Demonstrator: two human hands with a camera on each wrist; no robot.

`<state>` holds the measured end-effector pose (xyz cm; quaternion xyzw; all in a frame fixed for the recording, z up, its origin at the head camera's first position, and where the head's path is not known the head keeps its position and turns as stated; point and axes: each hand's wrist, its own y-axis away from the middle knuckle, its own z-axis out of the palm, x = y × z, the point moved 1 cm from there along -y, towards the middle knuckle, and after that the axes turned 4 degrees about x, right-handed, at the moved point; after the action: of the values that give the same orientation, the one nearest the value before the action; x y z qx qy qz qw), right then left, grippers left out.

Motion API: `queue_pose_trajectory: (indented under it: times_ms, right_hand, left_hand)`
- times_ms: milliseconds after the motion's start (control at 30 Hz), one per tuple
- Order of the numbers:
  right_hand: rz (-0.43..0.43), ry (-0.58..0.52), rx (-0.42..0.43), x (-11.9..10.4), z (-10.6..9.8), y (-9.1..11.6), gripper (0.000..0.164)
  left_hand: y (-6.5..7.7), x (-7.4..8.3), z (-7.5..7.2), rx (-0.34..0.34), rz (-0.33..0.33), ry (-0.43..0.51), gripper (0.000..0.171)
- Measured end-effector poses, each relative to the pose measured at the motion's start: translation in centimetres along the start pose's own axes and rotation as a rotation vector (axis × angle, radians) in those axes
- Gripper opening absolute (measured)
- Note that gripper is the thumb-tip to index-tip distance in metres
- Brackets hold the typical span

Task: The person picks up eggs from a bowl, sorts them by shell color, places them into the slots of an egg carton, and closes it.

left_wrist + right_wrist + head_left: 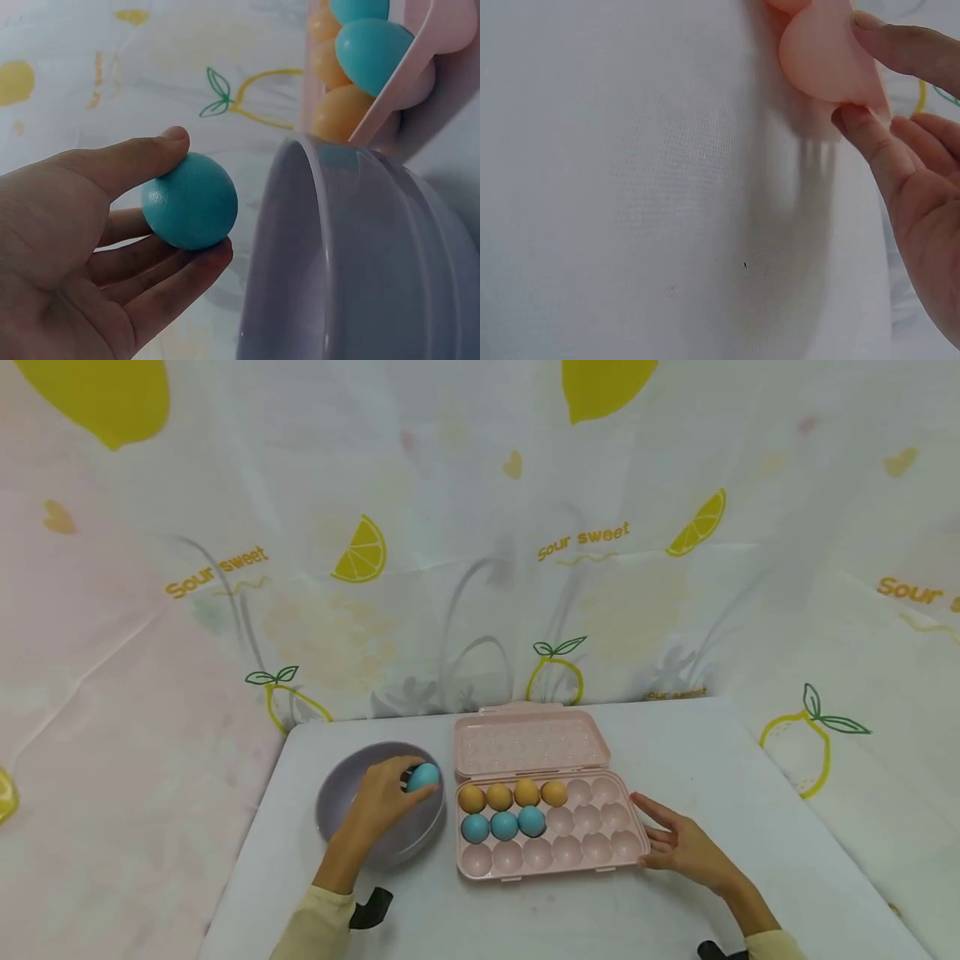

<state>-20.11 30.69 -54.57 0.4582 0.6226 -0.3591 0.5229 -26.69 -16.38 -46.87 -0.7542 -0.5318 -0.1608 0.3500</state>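
In the left wrist view my left hand (97,240) holds a blue egg (191,201) between thumb and fingertips. The head view puts this left hand (386,797) and the egg (423,777) over the right side of a greyish-purple bowl (333,781). To the bowl's right lies a pink egg carton (555,875), lid laid back. Its back row has several yellow-orange eggs (498,797); three blue eggs (504,826) sit in the middle row. My right hand (690,852) holds the carton's right end, with fingertips at the rim (874,71).
Everything stands on a white tabletop (442,914). The carton's lid (532,743) lies open toward the back. A cloth backdrop (465,527) with lemon prints hangs behind the table and at its sides. Black straps (371,908) show at the wrists.
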Motion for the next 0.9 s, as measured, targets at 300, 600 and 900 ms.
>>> queue_pose_trajectory:
  times_ms: [300, 600, 900]
  right_hand:
    - [0.062, 0.059, 0.0, -1.2, 0.0, 0.1, 0.084]
    - [0.054, 0.215, 0.08, -2.2, -0.5, -0.5, 0.058]
    - [0.082, 0.158, 0.141, -1.6, -0.5, -0.6, 0.058]
  left_hand:
    - [0.8, -0.3, -0.9, -0.014, -0.007, 0.002, 0.045]
    - [1.3, -0.8, -1.1, -0.011, 0.02, 0.003, 0.044]
    - [1.7, -0.7, -1.0, -0.025, 0.014, 0.036, 0.044]
